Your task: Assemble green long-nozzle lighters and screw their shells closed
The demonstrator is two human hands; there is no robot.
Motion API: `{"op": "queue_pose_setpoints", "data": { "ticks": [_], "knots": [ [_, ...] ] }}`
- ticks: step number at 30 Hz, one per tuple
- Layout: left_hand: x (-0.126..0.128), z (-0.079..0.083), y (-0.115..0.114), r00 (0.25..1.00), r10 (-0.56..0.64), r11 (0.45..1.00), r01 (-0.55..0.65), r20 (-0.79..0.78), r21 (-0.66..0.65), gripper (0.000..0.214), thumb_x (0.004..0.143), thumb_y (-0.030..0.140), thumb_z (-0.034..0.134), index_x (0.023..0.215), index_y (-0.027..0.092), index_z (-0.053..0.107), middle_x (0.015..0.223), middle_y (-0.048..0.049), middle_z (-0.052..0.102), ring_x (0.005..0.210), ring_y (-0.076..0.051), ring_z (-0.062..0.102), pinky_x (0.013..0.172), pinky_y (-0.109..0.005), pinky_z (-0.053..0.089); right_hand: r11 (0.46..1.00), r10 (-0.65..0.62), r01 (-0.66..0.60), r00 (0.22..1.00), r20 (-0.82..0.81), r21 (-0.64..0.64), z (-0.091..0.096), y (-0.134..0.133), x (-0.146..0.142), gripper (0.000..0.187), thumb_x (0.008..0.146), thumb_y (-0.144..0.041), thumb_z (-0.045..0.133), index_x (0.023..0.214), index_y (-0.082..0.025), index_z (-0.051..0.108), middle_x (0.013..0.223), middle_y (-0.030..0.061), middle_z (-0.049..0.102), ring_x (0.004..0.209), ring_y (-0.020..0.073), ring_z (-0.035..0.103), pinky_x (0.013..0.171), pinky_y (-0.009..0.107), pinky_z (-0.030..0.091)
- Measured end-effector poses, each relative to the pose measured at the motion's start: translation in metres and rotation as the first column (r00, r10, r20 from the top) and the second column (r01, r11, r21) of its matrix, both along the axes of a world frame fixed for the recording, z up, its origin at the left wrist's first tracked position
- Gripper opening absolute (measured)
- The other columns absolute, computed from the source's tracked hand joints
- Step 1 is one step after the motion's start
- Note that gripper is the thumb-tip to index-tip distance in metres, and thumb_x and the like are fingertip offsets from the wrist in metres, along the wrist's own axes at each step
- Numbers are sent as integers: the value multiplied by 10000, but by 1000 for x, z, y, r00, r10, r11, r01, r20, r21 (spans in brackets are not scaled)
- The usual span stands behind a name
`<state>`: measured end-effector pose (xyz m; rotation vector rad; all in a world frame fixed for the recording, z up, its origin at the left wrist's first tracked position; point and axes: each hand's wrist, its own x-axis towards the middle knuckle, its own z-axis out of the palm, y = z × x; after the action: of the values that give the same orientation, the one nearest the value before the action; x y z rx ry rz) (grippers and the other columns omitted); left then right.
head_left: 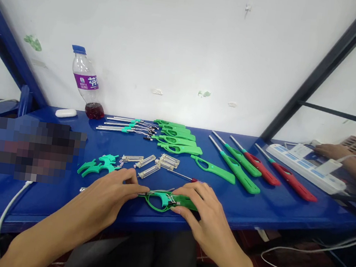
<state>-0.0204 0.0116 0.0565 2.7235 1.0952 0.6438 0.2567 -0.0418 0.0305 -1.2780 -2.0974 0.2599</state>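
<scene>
A green stick-lighter shell (188,201) lies at the table's front edge with a teal trigger (165,198) and thin wires inside it. My left hand (119,189) pinches its front end, where the metal tube starts. My right hand (205,204) has thumb and fingers closed on the handle end. Beyond my hands are several clear fuel tanks (149,171) and a thin metal rod (179,175) with a red end, partly hidden by my right hand. Loose teal triggers (106,163) sit in a pile past my left hand.
Green shells (178,148) and metal tubes with wires (123,127) line the back. Assembled green lighters (237,169) and red lighters (292,180) lie right. A bottle (88,83), white case (66,113) and cable (9,212) are left. Beside the power strip (306,166) is another person's hand (331,150).
</scene>
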Motion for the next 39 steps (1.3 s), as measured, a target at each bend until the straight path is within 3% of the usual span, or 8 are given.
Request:
{"op": "queue_pose_setpoints", "data": {
  "ticks": [7, 17, 22, 26, 30, 31, 35, 39],
  "knots": [
    [-3, 4, 1, 998, -67, 997, 67, -1, -36, 484, 1025, 82, 397, 1218, 323, 771, 1105, -33, 697, 915, -169, 708, 784, -254, 543, 1000, 2, -2, 1000, 10, 31, -2, 1, 0, 172, 1051, -276, 633, 1218, -318, 641, 1148, 43, 700, 1107, 279, 647, 1070, 516, 441],
    [-5, 10, 5, 996, -83, 992, 86, 33, -97, 368, 1065, 188, 453, 1182, 307, 781, 1091, -26, 700, 893, -167, 710, 779, -247, 527, 1000, -6, 6, 1000, -23, 0, -2, 1, -1, 162, 1050, -269, 641, 1201, -327, 629, 1145, 25, 688, 1103, 271, 626, 1067, 520, 396],
    [-8, 5, 9, 994, -98, 986, 104, 49, -127, 359, 1071, 188, 478, 1241, 336, 758, 1047, -15, 690, 913, -170, 696, 791, -244, 516, 1000, 16, -17, 997, -76, -10, 0, 1, 0, 122, 1023, -237, 686, 1115, -312, 659, 1124, 0, 712, 1097, 243, 640, 1034, 442, 426],
    [-8, -4, 8, 996, -76, 989, 82, 51, -124, 395, 1063, 163, 454, 1229, 346, 762, 1034, -22, 685, 904, -181, 693, 791, -258, 516, 1000, -5, 7, 996, -84, 15, 14, 6, 5, 82, 1029, -247, 678, 1087, -305, 676, 1125, -4, 728, 1125, 230, 651, 1074, 416, 425],
    [-7, -10, 6, 998, -65, 995, 66, 26, -70, 473, 1048, 114, 397, 1221, 365, 759, 1098, -34, 691, 886, -182, 706, 741, -256, 514, 993, -107, 99, 985, 135, 68, 41, 28, 20, 129, 1078, -283, 584, 1110, -287, 708, 1162, 20, 759, 1153, 247, 663, 1211, 521, 284],
    [-7, -10, 6, 998, -62, 997, 64, 26, -48, 463, 1053, 128, 395, 1233, 362, 753, 1117, -40, 692, 901, -189, 711, 738, -257, 517, 991, -136, 131, 968, 210, 41, 47, 35, 26, 155, 1078, -312, 580, 1146, -284, 717, 1176, 34, 764, 1172, 262, 660, 1199, 528, 309],
    [-11, 1, 8, 998, 30, 1000, -30, 59, 3, 391, 1097, 272, 390, 1330, 353, 693, 1250, -59, 663, 887, -199, 723, 737, -277, 539, 979, -150, 187, 930, 336, -82, 58, 62, 56, 275, 1014, -353, 646, 1252, -239, 722, 1263, 97, 762, 1220, 326, 671, 1110, 529, 450],
    [-24, 20, 4, 960, 266, 963, -269, 86, 26, 385, 1096, 440, 360, 1322, 296, 636, 1296, -75, 610, 716, -182, 690, 607, -292, 507, 965, -174, 230, 923, 342, -129, 54, 75, 84, 374, 1019, -389, 572, 1308, -195, 708, 1312, 137, 751, 1234, 347, 688, 1069, 521, 518]
  ]
}}
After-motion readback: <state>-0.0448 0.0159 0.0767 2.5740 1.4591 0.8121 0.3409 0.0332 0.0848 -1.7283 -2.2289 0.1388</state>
